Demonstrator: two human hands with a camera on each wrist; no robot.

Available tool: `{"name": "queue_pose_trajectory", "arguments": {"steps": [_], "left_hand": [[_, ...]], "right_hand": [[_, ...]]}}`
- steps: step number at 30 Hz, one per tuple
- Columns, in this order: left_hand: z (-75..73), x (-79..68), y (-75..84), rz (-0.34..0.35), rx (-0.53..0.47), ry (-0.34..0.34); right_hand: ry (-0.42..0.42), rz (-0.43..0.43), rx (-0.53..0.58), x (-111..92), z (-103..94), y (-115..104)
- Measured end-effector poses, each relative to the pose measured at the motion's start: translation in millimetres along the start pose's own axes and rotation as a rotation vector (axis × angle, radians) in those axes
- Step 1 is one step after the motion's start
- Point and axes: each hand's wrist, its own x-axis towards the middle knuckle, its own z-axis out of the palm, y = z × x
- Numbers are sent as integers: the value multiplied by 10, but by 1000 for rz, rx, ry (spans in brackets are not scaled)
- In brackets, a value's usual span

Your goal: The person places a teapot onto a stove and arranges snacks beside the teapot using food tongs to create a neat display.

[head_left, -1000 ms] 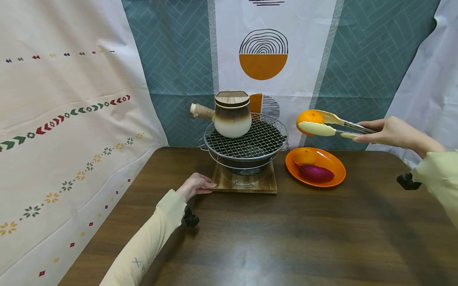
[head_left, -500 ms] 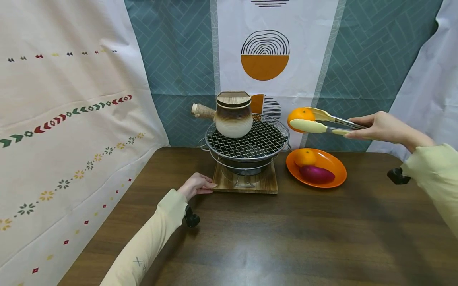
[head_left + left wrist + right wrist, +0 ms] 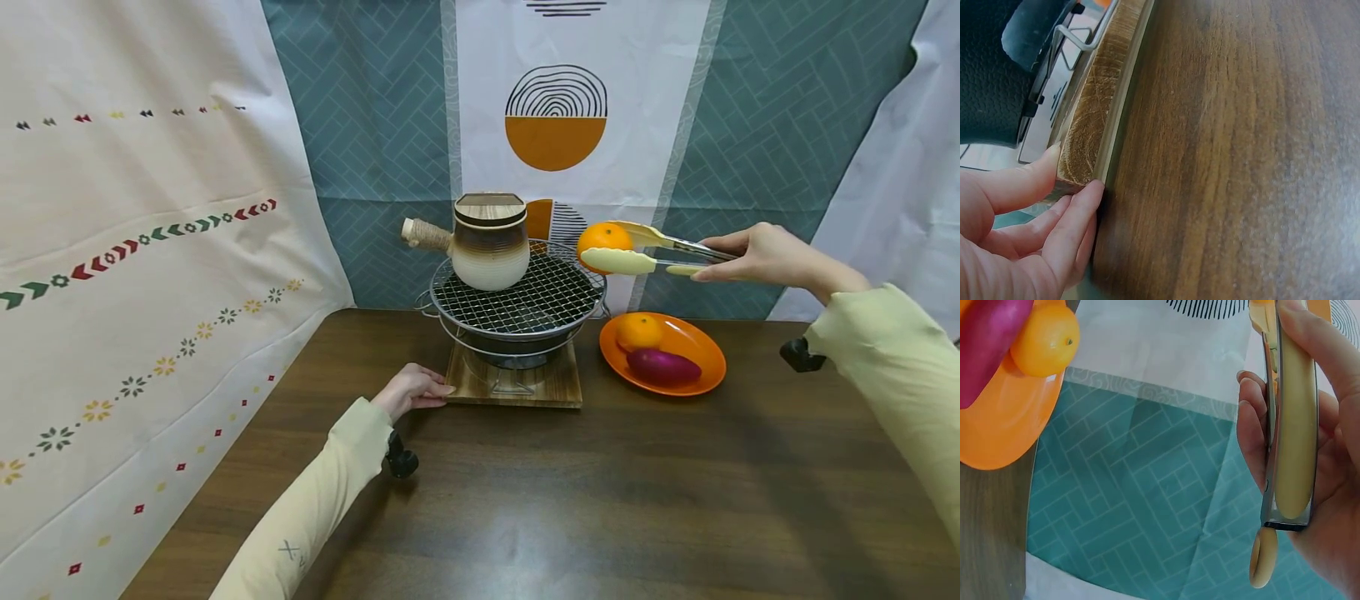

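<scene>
Left hand (image 3: 411,387): pinches the near left corner of the wooden board (image 3: 558,379) on the tabletop (image 3: 525,483). Judged adequate bracing, provided it does not tug.

Clay pot (image 3: 491,258): upright on the left part of the wire mesh (image 3: 525,308), handle pointing left. Any knock from the tongs would be a fault.

Orange (image 3: 606,235): aloft near the mesh's right rim, clamped between the tips of the tongs (image 3: 622,262); exact clearance cannot be told. Being round, it may roll or slip; even, moderate pressure and a low, gentle release are advised.

Orange plate (image 3: 701,343): below and right, bearing a second orange (image 3: 640,331) and a purple sweet potato (image 3: 663,367).

Right hand (image 3: 772,250): fingers and thumb wrapped about the tongs' arms. Tips should stay level until the fruit is supported.
</scene>
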Motion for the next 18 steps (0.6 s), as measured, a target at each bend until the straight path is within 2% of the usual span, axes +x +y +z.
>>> {"name": "queue_pose_trajectory", "arguments": {"steps": [18], "left_hand": [[5, 7, 2, -8, 9, 6]], "right_hand": [[-33, -31, 18, 169, 77, -151]]}}
